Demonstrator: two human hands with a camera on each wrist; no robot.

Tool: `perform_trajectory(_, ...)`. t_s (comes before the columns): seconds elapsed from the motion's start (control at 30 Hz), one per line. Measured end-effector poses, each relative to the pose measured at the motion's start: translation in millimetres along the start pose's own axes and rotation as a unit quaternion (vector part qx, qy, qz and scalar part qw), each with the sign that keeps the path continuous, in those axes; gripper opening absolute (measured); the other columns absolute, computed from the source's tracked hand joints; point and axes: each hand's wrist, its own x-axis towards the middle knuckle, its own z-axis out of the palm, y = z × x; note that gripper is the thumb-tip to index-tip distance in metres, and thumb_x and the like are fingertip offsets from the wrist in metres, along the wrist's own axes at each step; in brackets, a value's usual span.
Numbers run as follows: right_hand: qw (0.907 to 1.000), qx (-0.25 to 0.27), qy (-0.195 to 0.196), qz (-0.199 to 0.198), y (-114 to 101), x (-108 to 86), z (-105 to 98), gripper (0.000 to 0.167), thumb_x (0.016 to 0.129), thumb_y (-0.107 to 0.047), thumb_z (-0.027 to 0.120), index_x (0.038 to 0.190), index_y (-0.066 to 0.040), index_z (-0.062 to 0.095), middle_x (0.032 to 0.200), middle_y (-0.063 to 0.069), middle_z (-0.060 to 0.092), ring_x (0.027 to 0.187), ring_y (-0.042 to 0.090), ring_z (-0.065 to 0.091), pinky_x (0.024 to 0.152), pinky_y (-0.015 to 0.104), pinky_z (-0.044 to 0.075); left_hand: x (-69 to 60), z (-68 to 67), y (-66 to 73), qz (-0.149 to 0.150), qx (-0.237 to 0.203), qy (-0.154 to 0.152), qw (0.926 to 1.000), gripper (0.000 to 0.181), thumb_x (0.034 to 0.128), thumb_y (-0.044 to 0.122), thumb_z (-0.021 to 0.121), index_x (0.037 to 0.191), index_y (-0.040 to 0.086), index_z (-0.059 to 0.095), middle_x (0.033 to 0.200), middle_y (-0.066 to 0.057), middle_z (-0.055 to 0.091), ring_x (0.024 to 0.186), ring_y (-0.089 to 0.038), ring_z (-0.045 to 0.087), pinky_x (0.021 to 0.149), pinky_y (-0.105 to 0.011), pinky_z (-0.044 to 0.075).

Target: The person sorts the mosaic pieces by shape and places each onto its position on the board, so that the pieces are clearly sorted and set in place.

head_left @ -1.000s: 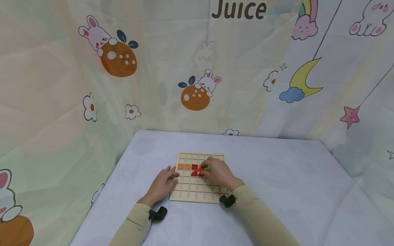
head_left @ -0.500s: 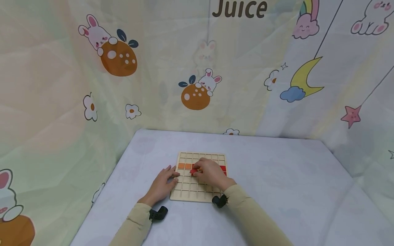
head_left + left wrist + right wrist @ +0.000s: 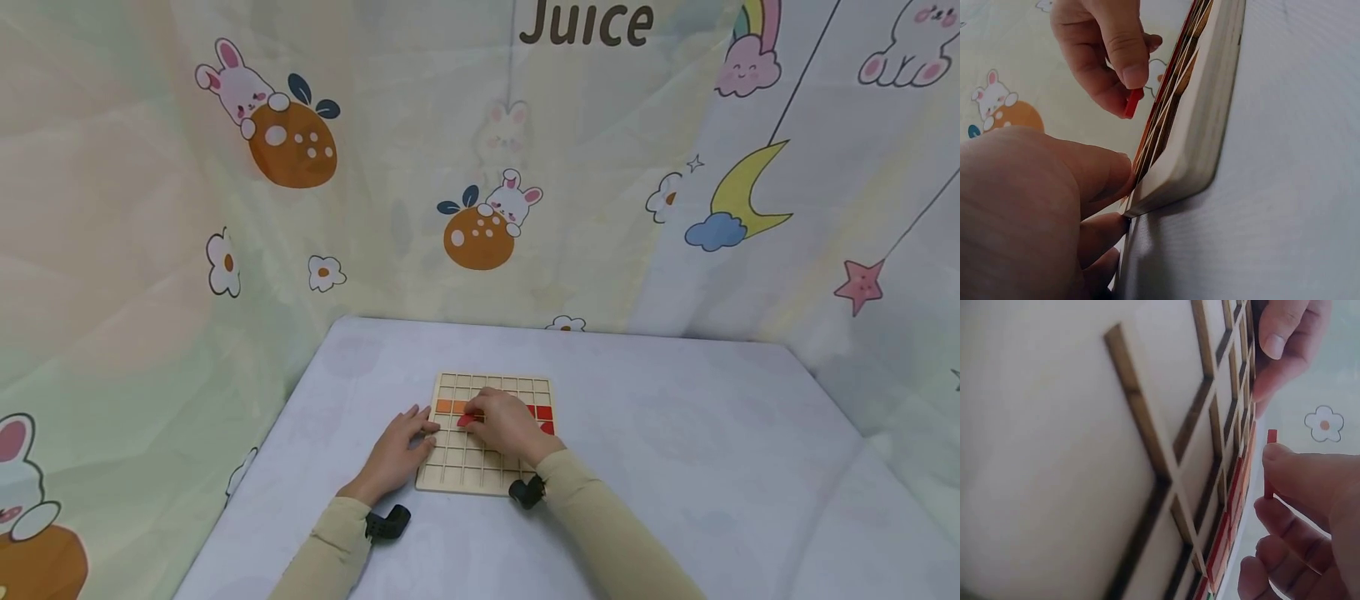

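A wooden grid board (image 3: 450,477) lies on the table with its cells marked by raised strips. My left hand (image 3: 392,450) rests against its left edge, fingers spread; the left wrist view has its fingertips touching the board's rim. Over the left part of the grid, my right hand (image 3: 506,427) pinches a small red tile (image 3: 465,421) between thumb and finger. Both wrist views show this red tile (image 3: 1269,481) edge-on and held clear of the board. Orange tiles (image 3: 446,407) sit in one row at the left. My right hand hides the cells in the middle.
Red tiles (image 3: 543,412) fill cells at the board's right side, with a curved-edged red tile (image 3: 548,427) below them. A white cloth (image 3: 675,467) covers the table, and a printed curtain (image 3: 390,167) stands behind it.
My right hand has moved left across the board and now holds the red tile above the grid. Red tiles at the right have come into sight. My left hand has stayed in place.
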Motion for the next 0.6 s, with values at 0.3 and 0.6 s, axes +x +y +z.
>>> perform_trajectory(0.3,1.0000,-0.003,-0.005,0.002,0.4,3.5,4.4,0.024,0.090,-0.027,0.072,0.111,-0.017,0.074,0.105,-0.004,0.066,0.094,0.013,0.061,0.086,0.029,0.055,1.1,-0.3,0.2,0.005,-0.001,0.000,1.0000,0.018,0.0955,0.020,0.063,0.112,0.019,0.070,0.151,-0.006,0.044,0.146,-0.030,0.025,0.119,-0.055,0.018)
perform_trajectory(0.6,0.9999,0.010,-0.004,-0.009,0.6,7.5,8.9,0.023,0.088,-0.027,0.074,0.108,-0.016,0.074,0.096,-0.006,0.066,0.085,0.010,0.058,0.082,0.027,0.055,1.0,1.4,0.4,-0.008,0.000,-0.001,1.0000,0.018,0.0957,0.022,0.063,0.112,0.021,0.070,0.152,-0.004,0.043,0.147,-0.030,0.024,0.119,-0.057,0.018)
